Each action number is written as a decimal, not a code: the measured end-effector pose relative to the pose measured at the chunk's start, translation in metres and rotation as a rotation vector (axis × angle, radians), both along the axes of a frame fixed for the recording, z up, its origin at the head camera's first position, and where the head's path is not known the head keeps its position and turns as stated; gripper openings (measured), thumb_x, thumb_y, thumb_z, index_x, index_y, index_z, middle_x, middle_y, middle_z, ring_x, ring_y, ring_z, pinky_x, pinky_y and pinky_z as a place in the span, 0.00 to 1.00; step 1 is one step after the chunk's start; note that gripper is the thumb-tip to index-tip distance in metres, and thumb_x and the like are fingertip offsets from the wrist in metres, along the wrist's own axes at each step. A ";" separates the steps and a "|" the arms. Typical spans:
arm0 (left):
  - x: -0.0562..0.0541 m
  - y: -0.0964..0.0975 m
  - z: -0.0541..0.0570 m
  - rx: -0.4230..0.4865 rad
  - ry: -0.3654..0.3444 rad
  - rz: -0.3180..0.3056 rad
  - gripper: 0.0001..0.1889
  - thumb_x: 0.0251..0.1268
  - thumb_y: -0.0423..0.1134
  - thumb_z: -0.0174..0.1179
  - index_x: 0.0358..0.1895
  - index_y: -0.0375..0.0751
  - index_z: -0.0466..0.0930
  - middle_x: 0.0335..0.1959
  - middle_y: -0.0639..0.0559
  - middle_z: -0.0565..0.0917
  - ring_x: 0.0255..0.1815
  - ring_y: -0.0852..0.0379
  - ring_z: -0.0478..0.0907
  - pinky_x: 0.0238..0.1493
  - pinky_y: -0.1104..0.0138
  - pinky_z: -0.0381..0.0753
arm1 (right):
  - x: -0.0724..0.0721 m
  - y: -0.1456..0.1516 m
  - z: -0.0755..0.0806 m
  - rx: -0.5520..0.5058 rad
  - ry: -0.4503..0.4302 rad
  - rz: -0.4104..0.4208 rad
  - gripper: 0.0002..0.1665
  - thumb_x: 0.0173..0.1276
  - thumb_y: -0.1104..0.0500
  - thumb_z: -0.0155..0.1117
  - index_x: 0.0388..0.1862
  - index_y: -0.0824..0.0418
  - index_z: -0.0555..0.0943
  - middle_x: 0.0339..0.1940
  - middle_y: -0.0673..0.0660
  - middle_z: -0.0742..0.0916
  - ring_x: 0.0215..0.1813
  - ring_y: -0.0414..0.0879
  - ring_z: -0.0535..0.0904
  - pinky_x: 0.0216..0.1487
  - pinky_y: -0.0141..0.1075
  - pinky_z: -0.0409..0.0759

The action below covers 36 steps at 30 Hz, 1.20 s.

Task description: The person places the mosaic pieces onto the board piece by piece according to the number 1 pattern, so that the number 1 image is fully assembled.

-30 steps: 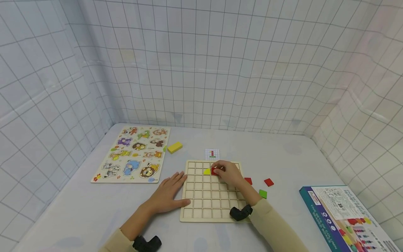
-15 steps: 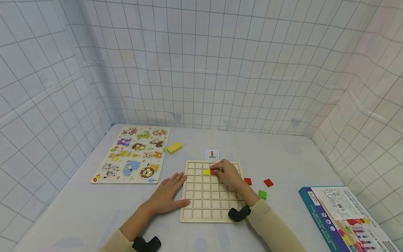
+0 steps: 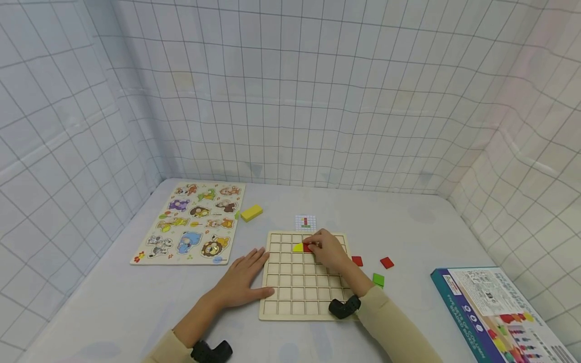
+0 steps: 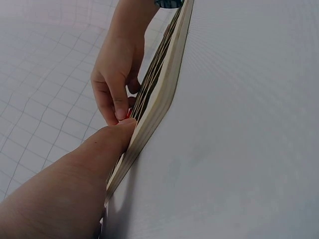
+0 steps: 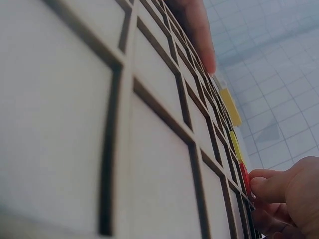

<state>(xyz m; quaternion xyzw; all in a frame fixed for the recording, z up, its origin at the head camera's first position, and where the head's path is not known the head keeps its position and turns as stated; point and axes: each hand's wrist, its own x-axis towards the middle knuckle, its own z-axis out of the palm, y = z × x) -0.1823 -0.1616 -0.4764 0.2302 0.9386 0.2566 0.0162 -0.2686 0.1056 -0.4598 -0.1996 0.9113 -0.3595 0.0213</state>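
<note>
A wooden grid board (image 3: 298, 293) lies on the table in front of me. My left hand (image 3: 240, 282) lies spread along its left side, thumb over the board's edge. In the left wrist view that thumb rests on the rim. My right hand (image 3: 331, 252) pinches a red square tile (image 3: 306, 248) in one of the board's upper rows. Right beside this tile, on its left, sits a yellow triangle tile (image 3: 298, 247). The right wrist view shows the red tile (image 5: 244, 178) low against the grid under my fingertips, partly covered by them.
Two loose red tiles (image 3: 387, 262) and green tiles (image 3: 379, 279) lie right of the board. Behind it is a small pattern card (image 3: 306, 222). An animal puzzle (image 3: 188, 224) and a yellow block (image 3: 251, 213) are at left, a printed box (image 3: 499, 312) at right.
My right hand has shifted only slightly, still pinching the red tile beside the yellow triangle. My left hand has stayed in place.
</note>
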 end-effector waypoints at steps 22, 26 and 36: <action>0.000 0.000 -0.001 -0.009 -0.008 0.000 0.49 0.61 0.66 0.57 0.76 0.37 0.54 0.77 0.42 0.54 0.78 0.43 0.46 0.72 0.45 0.48 | 0.017 0.048 0.010 -0.164 -0.011 -0.089 0.11 0.71 0.65 0.61 0.49 0.62 0.84 0.45 0.55 0.85 0.47 0.51 0.79 0.45 0.44 0.79; 0.000 0.000 -0.001 -0.004 -0.013 0.000 0.49 0.61 0.66 0.57 0.76 0.37 0.54 0.77 0.42 0.54 0.78 0.43 0.46 0.72 0.45 0.48 | 0.018 0.057 0.010 -0.172 -0.034 -0.115 0.11 0.71 0.63 0.61 0.50 0.61 0.84 0.45 0.55 0.85 0.48 0.51 0.80 0.47 0.44 0.79; 0.001 0.001 0.000 -0.005 -0.015 0.008 0.49 0.61 0.67 0.57 0.76 0.37 0.55 0.77 0.42 0.54 0.78 0.43 0.46 0.72 0.45 0.48 | 0.026 0.081 0.019 -0.198 0.032 -0.120 0.12 0.71 0.66 0.60 0.51 0.68 0.82 0.48 0.62 0.86 0.51 0.57 0.80 0.51 0.48 0.79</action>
